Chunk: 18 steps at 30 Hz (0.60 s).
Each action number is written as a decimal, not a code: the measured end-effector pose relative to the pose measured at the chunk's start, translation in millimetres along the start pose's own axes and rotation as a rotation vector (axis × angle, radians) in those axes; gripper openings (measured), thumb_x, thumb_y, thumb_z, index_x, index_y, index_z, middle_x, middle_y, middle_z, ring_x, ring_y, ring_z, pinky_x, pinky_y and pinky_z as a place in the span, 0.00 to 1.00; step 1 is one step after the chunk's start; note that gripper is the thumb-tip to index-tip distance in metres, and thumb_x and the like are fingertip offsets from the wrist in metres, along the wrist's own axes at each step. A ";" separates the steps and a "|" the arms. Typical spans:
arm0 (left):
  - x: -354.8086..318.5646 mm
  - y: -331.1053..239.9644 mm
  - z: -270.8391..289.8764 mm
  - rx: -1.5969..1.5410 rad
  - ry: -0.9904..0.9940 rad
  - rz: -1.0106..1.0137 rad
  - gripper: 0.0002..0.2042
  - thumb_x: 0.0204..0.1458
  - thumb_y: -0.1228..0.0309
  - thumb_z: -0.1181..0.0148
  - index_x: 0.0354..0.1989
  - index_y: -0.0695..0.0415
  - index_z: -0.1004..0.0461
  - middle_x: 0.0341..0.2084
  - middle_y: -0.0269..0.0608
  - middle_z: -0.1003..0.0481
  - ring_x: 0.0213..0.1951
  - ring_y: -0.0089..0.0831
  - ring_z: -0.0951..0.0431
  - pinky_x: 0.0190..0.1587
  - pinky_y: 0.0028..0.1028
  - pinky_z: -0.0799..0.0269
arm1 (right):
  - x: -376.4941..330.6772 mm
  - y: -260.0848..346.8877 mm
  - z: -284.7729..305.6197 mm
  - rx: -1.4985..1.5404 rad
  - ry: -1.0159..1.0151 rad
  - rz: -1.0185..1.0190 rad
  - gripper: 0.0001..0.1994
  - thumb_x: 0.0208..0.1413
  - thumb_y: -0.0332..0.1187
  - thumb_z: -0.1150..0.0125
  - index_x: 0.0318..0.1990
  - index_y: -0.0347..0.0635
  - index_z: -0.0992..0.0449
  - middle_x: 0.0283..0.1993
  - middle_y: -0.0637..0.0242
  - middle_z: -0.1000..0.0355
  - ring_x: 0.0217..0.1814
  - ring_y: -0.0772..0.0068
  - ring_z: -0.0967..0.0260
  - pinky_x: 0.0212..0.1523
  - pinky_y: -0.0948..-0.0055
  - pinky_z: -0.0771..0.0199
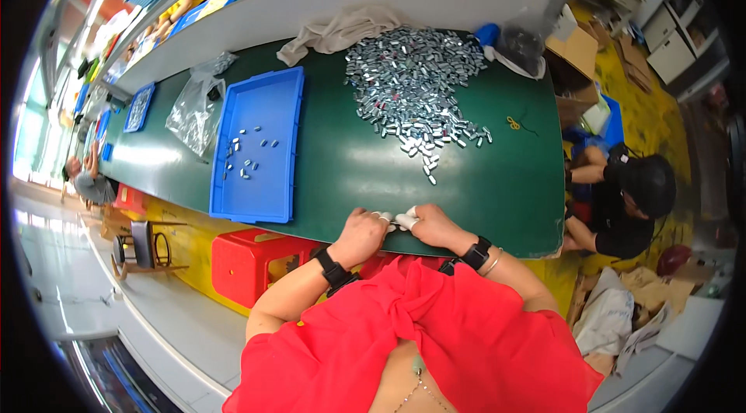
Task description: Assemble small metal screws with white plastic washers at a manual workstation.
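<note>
My left hand (pixel 367 233) and my right hand (pixel 430 225) meet at the front edge of the green table (pixel 342 156). White covers wrap several of my fingertips. Both hands are closed, fingertips together around something small that I cannot make out. Beyond them lies a big heap of small shiny metal pieces (pixel 412 87), its narrow tail pointing toward my hands. Left of the heap, a shallow blue tray (pixel 260 114) holds several similar small pieces spread over its bottom.
Clear plastic bags (pixel 190 114) lie left of the tray, and a crumpled beige cloth (pixel 342 31) behind the heap. A yellow scissors-like item (pixel 513 123) rests at the right. A red stool (pixel 252 265) stands below the table. One person in black (pixel 622 195) crouches by the right edge.
</note>
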<state>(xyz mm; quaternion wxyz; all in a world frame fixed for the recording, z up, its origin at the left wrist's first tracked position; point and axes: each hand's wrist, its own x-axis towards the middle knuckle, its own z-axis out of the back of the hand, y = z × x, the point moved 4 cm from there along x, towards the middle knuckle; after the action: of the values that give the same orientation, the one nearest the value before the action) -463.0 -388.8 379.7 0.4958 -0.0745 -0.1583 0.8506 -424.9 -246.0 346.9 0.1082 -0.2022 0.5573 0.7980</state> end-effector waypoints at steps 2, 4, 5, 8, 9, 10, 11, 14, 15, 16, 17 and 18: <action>-9.9 10.7 5.1 0.024 0.025 -0.031 0.05 0.46 0.70 0.49 0.26 0.58 0.31 0.19 0.45 0.30 0.26 0.41 0.29 0.35 0.35 0.36 | 2.3 5.6 -17.3 0.090 -0.067 0.115 0.12 0.48 0.37 0.41 0.28 0.36 0.24 0.26 0.54 0.27 0.30 0.60 0.28 0.33 0.69 0.31; -26.3 27.9 7.7 0.193 0.139 -0.005 0.04 0.46 0.71 0.50 0.25 0.58 0.32 0.19 0.43 0.30 0.26 0.39 0.28 0.35 0.34 0.36 | -0.7 12.5 -27.2 0.129 -0.114 0.152 0.11 0.47 0.37 0.41 0.28 0.36 0.24 0.26 0.54 0.27 0.30 0.61 0.28 0.33 0.69 0.31; -28.9 50.6 17.9 0.212 0.097 0.015 0.05 0.46 0.71 0.49 0.25 0.58 0.32 0.19 0.43 0.30 0.26 0.40 0.28 0.36 0.35 0.36 | -0.5 17.8 -25.6 0.094 -0.196 0.181 0.11 0.48 0.36 0.41 0.29 0.35 0.24 0.27 0.56 0.26 0.30 0.64 0.28 0.33 0.71 0.31; -52.8 115.6 53.7 0.201 -0.068 0.305 0.05 0.44 0.72 0.45 0.28 0.60 0.30 0.20 0.45 0.29 0.27 0.43 0.27 0.41 0.39 0.37 | -5.8 29.5 -19.5 0.000 -0.352 0.239 0.10 0.49 0.34 0.42 0.32 0.34 0.25 0.28 0.60 0.26 0.30 0.72 0.29 0.32 0.73 0.32; -63.4 139.7 67.8 0.184 -0.211 0.357 0.08 0.43 0.72 0.43 0.31 0.61 0.30 0.25 0.48 0.28 0.31 0.44 0.27 0.43 0.40 0.37 | -7.8 20.3 -12.7 0.005 -0.372 0.168 0.10 0.49 0.34 0.42 0.32 0.34 0.25 0.28 0.60 0.26 0.30 0.73 0.29 0.32 0.74 0.32; -72.8 157.7 78.3 0.163 -0.351 0.407 0.11 0.42 0.73 0.41 0.34 0.62 0.29 0.31 0.51 0.27 0.35 0.45 0.27 0.45 0.40 0.37 | -12.4 10.5 -9.0 0.012 -0.393 0.093 0.10 0.49 0.34 0.41 0.32 0.34 0.25 0.28 0.61 0.26 0.30 0.73 0.29 0.32 0.74 0.32; -74.5 163.9 81.4 0.155 -0.353 0.400 0.11 0.42 0.73 0.41 0.34 0.62 0.29 0.31 0.51 0.27 0.35 0.45 0.27 0.45 0.40 0.37 | -13.6 5.5 -10.4 0.021 -0.407 0.024 0.10 0.49 0.34 0.41 0.31 0.34 0.25 0.28 0.62 0.26 0.30 0.74 0.30 0.33 0.74 0.32; -68.3 176.0 91.1 0.504 -0.561 0.523 0.16 0.41 0.73 0.40 0.40 0.62 0.29 0.42 0.53 0.31 0.45 0.47 0.31 0.47 0.37 0.36 | -17.0 4.8 -26.7 0.041 -0.438 0.003 0.09 0.49 0.33 0.41 0.31 0.34 0.25 0.28 0.62 0.26 0.30 0.75 0.30 0.32 0.75 0.32; -50.6 173.5 74.7 0.329 -0.519 0.388 0.17 0.41 0.73 0.40 0.41 0.62 0.30 0.45 0.53 0.33 0.48 0.47 0.34 0.48 0.36 0.37 | -17.7 4.6 -28.6 0.054 -0.450 -0.006 0.09 0.48 0.32 0.41 0.31 0.34 0.25 0.28 0.63 0.26 0.29 0.76 0.31 0.32 0.75 0.32; -31.3 166.6 58.8 0.154 -0.472 0.254 0.17 0.42 0.73 0.40 0.43 0.62 0.30 0.48 0.53 0.35 0.50 0.48 0.36 0.50 0.35 0.37 | -17.2 7.7 -28.6 0.049 -0.457 -0.014 0.09 0.48 0.32 0.41 0.31 0.34 0.25 0.28 0.63 0.26 0.29 0.76 0.31 0.32 0.75 0.32; -11.3 154.1 46.0 0.049 -0.420 0.215 0.16 0.43 0.72 0.41 0.42 0.61 0.30 0.47 0.53 0.34 0.49 0.47 0.35 0.50 0.36 0.37 | -17.5 13.6 -29.6 0.045 -0.443 -0.005 0.10 0.48 0.33 0.40 0.31 0.34 0.25 0.28 0.61 0.26 0.30 0.73 0.30 0.33 0.75 0.32; 3.7 136.7 35.2 -0.051 -0.378 0.184 0.15 0.44 0.72 0.41 0.42 0.60 0.29 0.46 0.53 0.34 0.48 0.47 0.34 0.50 0.36 0.36 | -20.2 21.5 -32.2 0.034 -0.421 0.015 0.10 0.48 0.34 0.40 0.31 0.33 0.25 0.28 0.59 0.26 0.30 0.71 0.29 0.33 0.74 0.31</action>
<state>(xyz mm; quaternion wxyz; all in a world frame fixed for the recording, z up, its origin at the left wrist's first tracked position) -586.9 -455.1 365.9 0.3755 0.0596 -0.2623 0.8869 -408.9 -282.6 364.5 0.2194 -0.0251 0.5374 0.8139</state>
